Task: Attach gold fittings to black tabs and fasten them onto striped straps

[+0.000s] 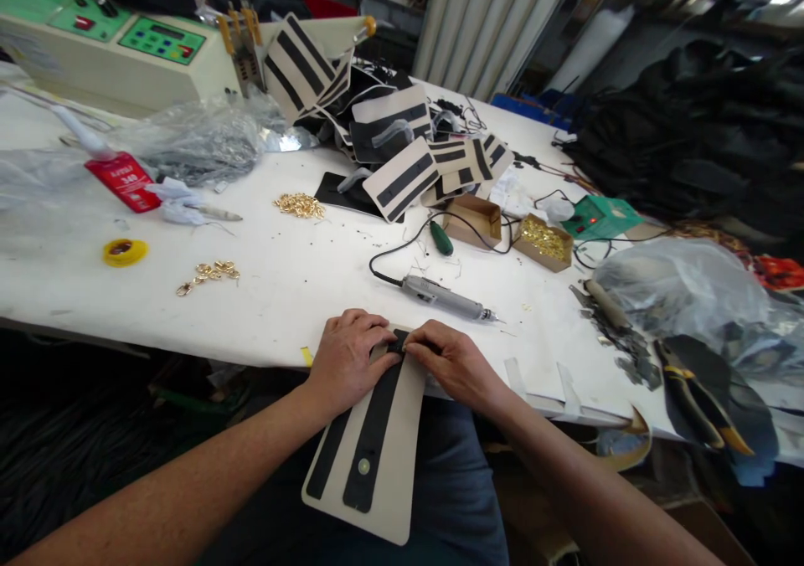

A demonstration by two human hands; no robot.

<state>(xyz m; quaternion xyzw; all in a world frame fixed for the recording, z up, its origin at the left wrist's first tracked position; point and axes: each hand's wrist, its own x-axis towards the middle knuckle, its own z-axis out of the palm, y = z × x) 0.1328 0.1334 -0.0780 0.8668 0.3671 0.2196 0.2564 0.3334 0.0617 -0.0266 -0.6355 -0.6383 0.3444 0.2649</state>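
Note:
A beige panel (402, 465) with two black strips lies tilted on my lap, its far end against the table's front edge. On the longer black strip (377, 415) there is a round pale metal piece (363, 466) near the close end. My left hand (350, 357) grips the panel's far end, its thumb pressing beside the top of the strip. There my right hand (449, 358) pinches thumb and forefinger together at the strip. Whatever it pinches is too small and covered to make out. A grey electric screwdriver (443, 296) rests on the table just beyond my hands.
Gold clasps (210, 273) and small gold rings (300, 206) lie left, near yellow tape (124, 253) and a red glue bottle (129, 182). Similar striped panels (402, 179) are piled at the back. A cardboard box (543, 242) holds gold pieces. Pliers (697, 394) sit at right.

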